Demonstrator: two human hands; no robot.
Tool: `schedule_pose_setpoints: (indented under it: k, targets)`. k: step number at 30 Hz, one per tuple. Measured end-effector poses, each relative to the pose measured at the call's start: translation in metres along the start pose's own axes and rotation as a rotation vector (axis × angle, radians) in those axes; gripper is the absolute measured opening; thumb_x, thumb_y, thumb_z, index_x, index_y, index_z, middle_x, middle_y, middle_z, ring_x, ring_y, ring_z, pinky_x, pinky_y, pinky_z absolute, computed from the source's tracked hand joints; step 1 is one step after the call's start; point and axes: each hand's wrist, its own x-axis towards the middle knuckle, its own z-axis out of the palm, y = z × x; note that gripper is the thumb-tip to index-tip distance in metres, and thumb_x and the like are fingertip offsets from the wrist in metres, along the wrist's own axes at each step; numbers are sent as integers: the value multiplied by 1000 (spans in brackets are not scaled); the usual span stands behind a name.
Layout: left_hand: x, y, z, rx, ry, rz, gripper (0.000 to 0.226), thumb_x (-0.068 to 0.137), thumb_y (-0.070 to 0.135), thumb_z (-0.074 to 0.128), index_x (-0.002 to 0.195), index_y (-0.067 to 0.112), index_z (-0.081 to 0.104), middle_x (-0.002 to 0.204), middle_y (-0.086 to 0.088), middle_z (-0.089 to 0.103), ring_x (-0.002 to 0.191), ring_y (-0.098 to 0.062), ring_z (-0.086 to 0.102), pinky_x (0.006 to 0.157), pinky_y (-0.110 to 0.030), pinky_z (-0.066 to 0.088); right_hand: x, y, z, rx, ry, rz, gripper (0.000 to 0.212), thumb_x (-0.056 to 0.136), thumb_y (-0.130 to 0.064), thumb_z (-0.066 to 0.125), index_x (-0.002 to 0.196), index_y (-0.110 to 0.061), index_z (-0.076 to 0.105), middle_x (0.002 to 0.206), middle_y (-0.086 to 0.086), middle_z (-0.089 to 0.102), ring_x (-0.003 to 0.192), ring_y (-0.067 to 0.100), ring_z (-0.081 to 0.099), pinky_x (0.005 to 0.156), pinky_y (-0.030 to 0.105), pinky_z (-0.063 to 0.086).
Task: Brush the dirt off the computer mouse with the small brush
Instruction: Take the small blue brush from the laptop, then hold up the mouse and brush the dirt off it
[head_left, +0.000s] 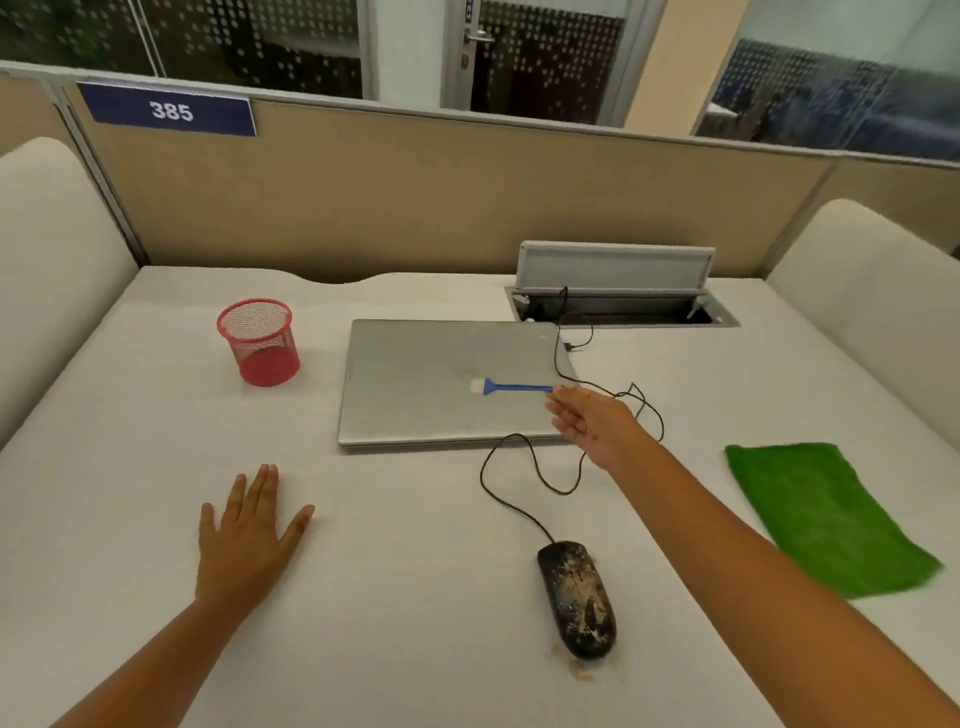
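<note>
step: we judge this to be the reach for the tool; no brushing has begun and the dirt is all in place.
small brush: the small brush (511, 387) lies flat on the lid of the closed laptop (415, 395), white bristles to our left, blue handle running rightward, so its long axis goes roughly left to right across the lid.
right hand: our right hand (592, 421) is stretched out over the laptop's right edge, fingers straight and apart, holding nothing; the fingertips sit just at the handle's right end, and we cannot tell whether they touch it.
left hand: our left hand (249, 525) rests flat on the desk (130, 467), fingers spread, empty, well apart from the brush.
computer mouse: the computer mouse (576, 597) sits on the desk near us, below the right forearm, long axis running away from us with a slight tilt; its top is crusted with pale and brown dirt, and crumbs lie at its near end.
cable: the cable (519, 488) loops from the mouse toward the laptop and beyond.
key relation: the handle end points at the right hand, so that hand is far nearer; the brush would then come back toward us to the mouse.
risk: the loop of cable lies between.
</note>
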Motion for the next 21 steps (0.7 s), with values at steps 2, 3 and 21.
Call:
schedule_pose_setpoints:
  k: [2, 3, 21]
  targets:
    - [-2, 4, -1, -52, 13, -45, 73, 89, 58, 23, 146, 13, 15, 154, -1, 17, 141, -17, 6, 113, -46, 2, -9, 11, -40, 80, 48, 36, 2, 86, -9, 62, 87, -8, 64, 81, 5, 69, 76, 12, 66, 65, 21, 57]
    - [-4, 9, -2, -77, 18, -51, 70, 88, 54, 26, 145, 13, 20, 153, -2, 20, 141, -18, 9, 113, -47, 4, -13, 17, -58, 121, 68, 49, 3, 86, -9, 62, 86, -9, 64, 77, 4, 70, 75, 12, 66, 63, 21, 57]
    - [-105, 194, 48, 94, -314, 606, 127, 48, 97, 12, 144, 17, -12, 146, 2, -25, 131, -14, -31, 109, -38, -17, -62, 94, -204, 556, 334, 142, 16, 93, -5, 50, 78, -1, 53, 82, 17, 58, 68, 26, 64, 73, 31, 58]
